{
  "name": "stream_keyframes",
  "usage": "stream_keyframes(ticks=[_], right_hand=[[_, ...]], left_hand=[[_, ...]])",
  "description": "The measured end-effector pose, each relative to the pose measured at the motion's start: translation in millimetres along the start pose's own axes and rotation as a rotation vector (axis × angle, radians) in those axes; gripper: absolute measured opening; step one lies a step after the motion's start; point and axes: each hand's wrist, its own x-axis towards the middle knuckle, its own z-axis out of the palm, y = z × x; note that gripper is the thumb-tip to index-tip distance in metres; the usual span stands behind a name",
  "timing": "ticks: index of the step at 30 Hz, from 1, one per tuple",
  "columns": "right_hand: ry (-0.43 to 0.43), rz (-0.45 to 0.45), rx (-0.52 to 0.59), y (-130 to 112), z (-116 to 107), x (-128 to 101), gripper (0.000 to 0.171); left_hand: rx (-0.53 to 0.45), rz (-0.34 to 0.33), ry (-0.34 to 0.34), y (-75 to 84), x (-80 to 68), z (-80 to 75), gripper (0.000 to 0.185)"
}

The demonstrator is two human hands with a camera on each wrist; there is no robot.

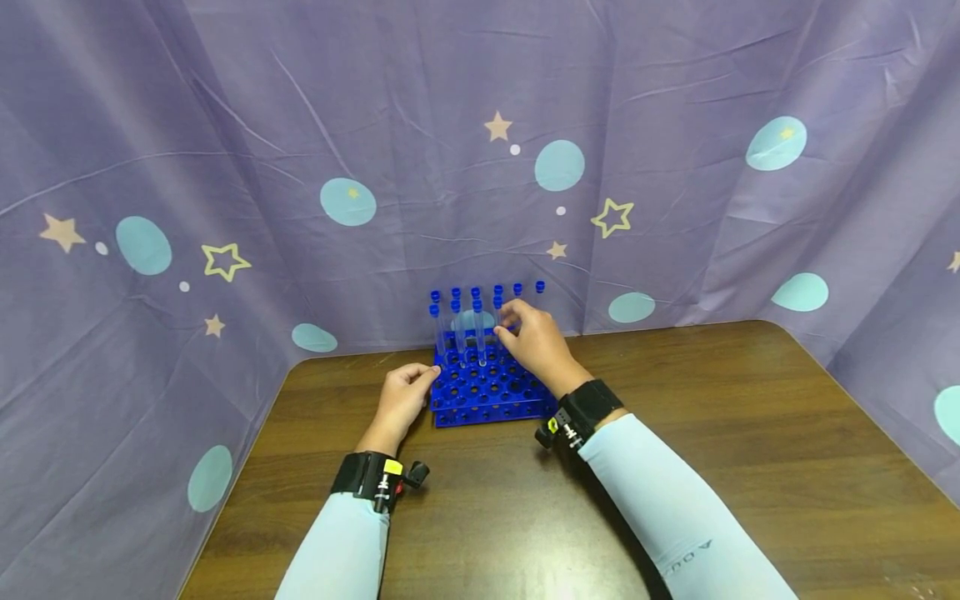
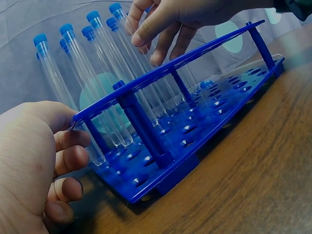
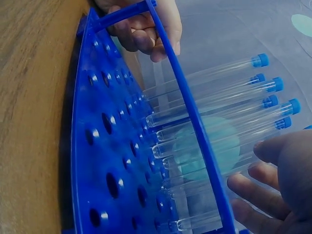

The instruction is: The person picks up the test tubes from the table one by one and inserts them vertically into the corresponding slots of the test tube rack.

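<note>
Upright in the far rows of the blue rack [image 1: 487, 387], the capped tubes [image 1: 459, 329] stand with their long axes vertical. Directly before and just left of the right hand [image 1: 536, 342] they rise; its fingers [image 2: 146, 34] are seen loosely curled among the tube tops, though a firm pinch cannot be told. The rack's left edge is gripped by the left hand [image 1: 401, 400]. Behind the brown surface [image 1: 750, 417] hangs a starred purple curtain [image 1: 675, 125].
</note>
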Motion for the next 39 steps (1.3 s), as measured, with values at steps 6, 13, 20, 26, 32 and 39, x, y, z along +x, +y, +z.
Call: stream_keyframes(ticks=[6,13,20,26,32,39], right_hand=[[-0.002,-0.001,0.005,1,1,-1,0.028],[-0.015,0.019,0.005,3,3,-3,0.027],[-0.02,0.033,0.022,4,1,-6,0.028],[-0.021,0.039,0.046,5,-4,-11,0.029],[-0.006,0.055,0.047,5,-15,-13,0.027],[0.064,0.066,0.022,7,-30,-15,0.021]], left_hand=[[-0.005,0.001,0.001,-0.1,0.8,-0.1,0.03],[-0.01,-0.008,-0.006,-1.2,1.3,-0.5,0.03],[-0.001,-0.017,-0.011,-1.0,1.0,-0.8,0.029],[-0.008,-0.015,-0.004,-3.0,1.8,0.2,0.029],[-0.018,-0.01,0.004,-5.3,3.0,0.0,0.029],[-0.02,0.009,0.007,-3.5,2.4,0.9,0.033]])
